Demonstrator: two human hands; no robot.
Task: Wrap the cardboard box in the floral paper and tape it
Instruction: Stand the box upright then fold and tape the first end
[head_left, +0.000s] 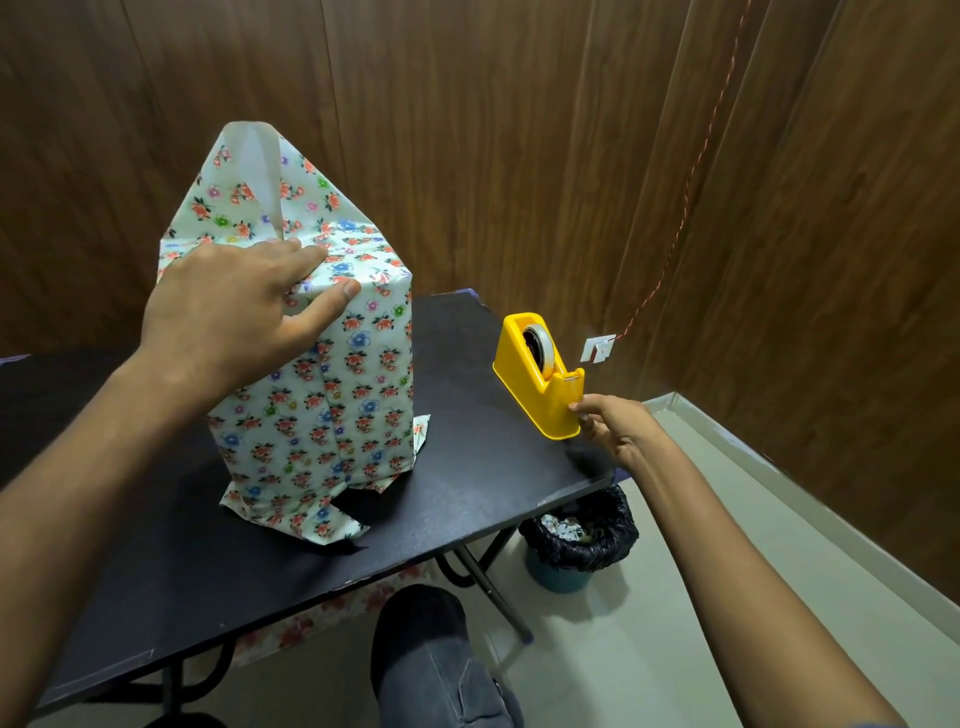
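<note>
Right hand (610, 421) reaches out to the near end of the yellow tape dispenser (540, 374), its fingertips pinched together at the cutter end; whether a strip of tape is caught between them cannot be told. That dispenser sits close to the right edge of the black tabletop (467, 493), with a roll of tape (540, 345) standing in its cradle.

Left hand (234, 312) lies across the top front edge of the cardboard box (317, 395), fingers straight and slightly spread, thumb stretched along the front face, pressing the floral paper (291, 202) down flat. No cardboard shows, for the paper covers the box on every visible side. It stands upright near the middle of the tabletop, well apart from the dispenser. At its foot, loose flaps of paper splay out on the surface; above the hand, an unfolded flap rises to a point with its white underside showing.

Under the tabletop's right corner stands a bin (576, 540) lined with a black bag, with scraps inside. A knee in grey trousers (426, 654) shows at the bottom edge. Behind everything runs a wood-panelled wall (519, 130), with a red cord (691, 187) running down to a white socket (597, 349).
</note>
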